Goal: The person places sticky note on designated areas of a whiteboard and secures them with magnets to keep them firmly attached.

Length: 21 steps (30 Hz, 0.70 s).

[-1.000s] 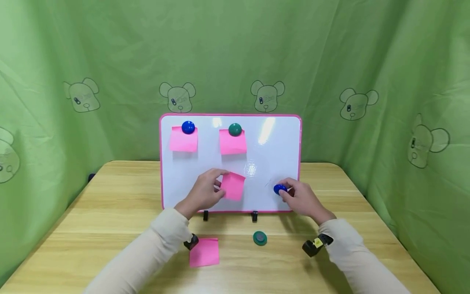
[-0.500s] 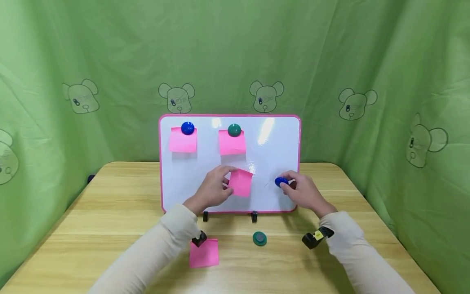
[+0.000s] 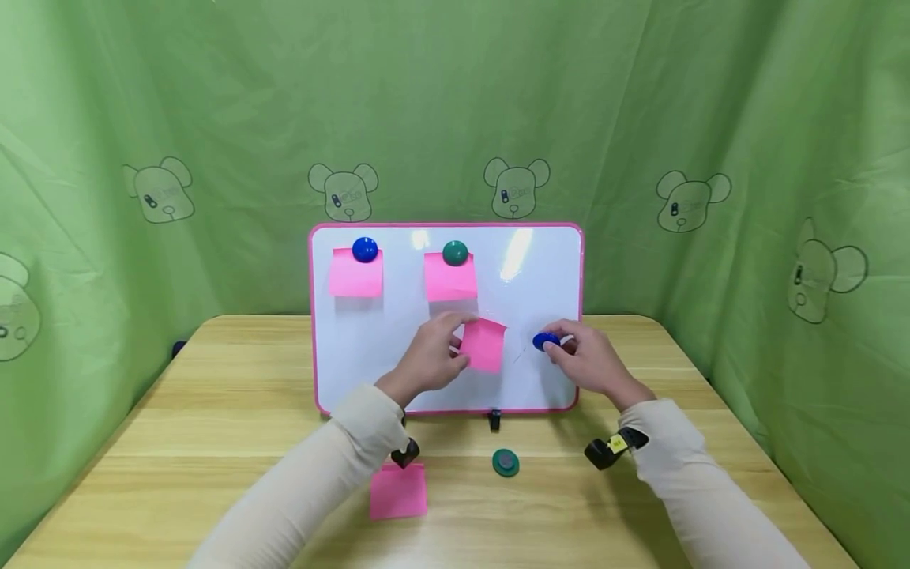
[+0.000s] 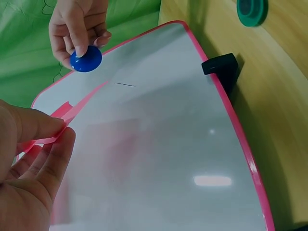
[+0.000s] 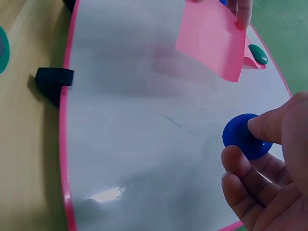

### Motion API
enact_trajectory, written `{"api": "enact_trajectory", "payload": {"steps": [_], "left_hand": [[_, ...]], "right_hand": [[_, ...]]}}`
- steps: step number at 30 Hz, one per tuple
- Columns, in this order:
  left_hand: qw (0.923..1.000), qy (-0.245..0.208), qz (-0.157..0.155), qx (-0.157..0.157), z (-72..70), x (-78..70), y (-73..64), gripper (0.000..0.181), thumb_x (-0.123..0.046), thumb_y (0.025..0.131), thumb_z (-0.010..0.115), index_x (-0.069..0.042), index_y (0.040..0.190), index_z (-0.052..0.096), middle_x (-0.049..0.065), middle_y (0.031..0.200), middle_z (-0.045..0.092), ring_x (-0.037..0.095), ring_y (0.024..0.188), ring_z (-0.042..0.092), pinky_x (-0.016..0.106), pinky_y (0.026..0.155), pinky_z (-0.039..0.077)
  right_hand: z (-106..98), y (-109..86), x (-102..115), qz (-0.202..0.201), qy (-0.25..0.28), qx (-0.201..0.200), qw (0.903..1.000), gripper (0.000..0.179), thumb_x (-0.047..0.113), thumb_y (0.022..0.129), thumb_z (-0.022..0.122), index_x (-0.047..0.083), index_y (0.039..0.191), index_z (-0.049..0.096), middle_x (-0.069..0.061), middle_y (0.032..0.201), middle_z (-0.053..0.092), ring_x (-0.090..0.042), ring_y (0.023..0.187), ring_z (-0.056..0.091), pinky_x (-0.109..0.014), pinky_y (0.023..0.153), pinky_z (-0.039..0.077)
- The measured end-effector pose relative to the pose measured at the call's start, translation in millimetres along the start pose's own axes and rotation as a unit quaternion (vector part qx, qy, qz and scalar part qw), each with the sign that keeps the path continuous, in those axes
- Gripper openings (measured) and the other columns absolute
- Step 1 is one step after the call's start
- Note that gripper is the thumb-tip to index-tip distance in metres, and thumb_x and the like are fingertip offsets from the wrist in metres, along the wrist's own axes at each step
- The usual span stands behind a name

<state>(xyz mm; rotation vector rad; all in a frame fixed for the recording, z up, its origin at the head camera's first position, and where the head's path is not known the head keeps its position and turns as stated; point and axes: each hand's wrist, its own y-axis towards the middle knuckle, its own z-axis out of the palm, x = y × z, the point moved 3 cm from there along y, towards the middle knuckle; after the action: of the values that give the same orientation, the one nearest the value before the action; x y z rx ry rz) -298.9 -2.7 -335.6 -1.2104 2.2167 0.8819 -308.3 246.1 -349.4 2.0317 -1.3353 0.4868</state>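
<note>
My left hand (image 3: 434,356) pinches a pink sticky note (image 3: 485,346) by its left side, in front of the middle of a pink-framed whiteboard (image 3: 384,348). In the left wrist view that note (image 4: 72,110) is seen nearly edge-on, apart from the board. Between thumb and fingers my right hand (image 3: 590,357) holds a round blue magnet (image 3: 546,341), off the board's right part. The right wrist view shows the thumb on the magnet's (image 5: 243,134) domed side. Two more pink notes hang on the board's upper half, under a blue magnet (image 3: 366,250) and a green magnet (image 3: 455,253).
On the wooden table (image 3: 235,411) lie another pink sticky note (image 3: 398,491) and a green magnet (image 3: 505,462), its grey underside up. A black foot (image 3: 494,420) supports the board's lower edge. Green curtain (image 3: 426,95) encloses the back and sides.
My left hand has carried the sticky note right and upward across the board. My right hand has risen slightly with the blue magnet. The gap between the two has narrowed.
</note>
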Motion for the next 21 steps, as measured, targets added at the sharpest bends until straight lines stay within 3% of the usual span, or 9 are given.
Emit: {"api": "enact_trajectory", "payload": {"steps": [12,21], "left_hand": [[0.9994,-0.017,-0.031,0.002,10.8,-9.9,13.9,0.056,0.001,0.085,0.07,-0.01,0.136,0.052,0.007,0.131,0.052,0.016,0.09,0.062,0.019,0.065,0.054],[0.9998,-0.01,-0.015,-0.003,12.5,-12.8,19.5,0.055,0.0,0.085,0.071,-0.009,0.136,0.052,0.008,0.132,0.05,0.017,0.09,0.064,0.019,0.066,0.054]], "right_hand": [[-5.9,8.3,5.8,0.006,0.007,0.003,1.0,0.016,0.01,0.094,0.061,0.003,0.108,0.063,-0.012,0.086,0.067,-0.022,0.069,0.059,-0.031,0.056,0.048],[-9.1,10.6,9.4,0.013,0.004,0.003,0.9999,0.017,0.013,0.095,0.061,0.004,0.11,0.063,-0.011,0.086,0.066,-0.022,0.07,0.059,-0.032,0.057,0.048]]}}
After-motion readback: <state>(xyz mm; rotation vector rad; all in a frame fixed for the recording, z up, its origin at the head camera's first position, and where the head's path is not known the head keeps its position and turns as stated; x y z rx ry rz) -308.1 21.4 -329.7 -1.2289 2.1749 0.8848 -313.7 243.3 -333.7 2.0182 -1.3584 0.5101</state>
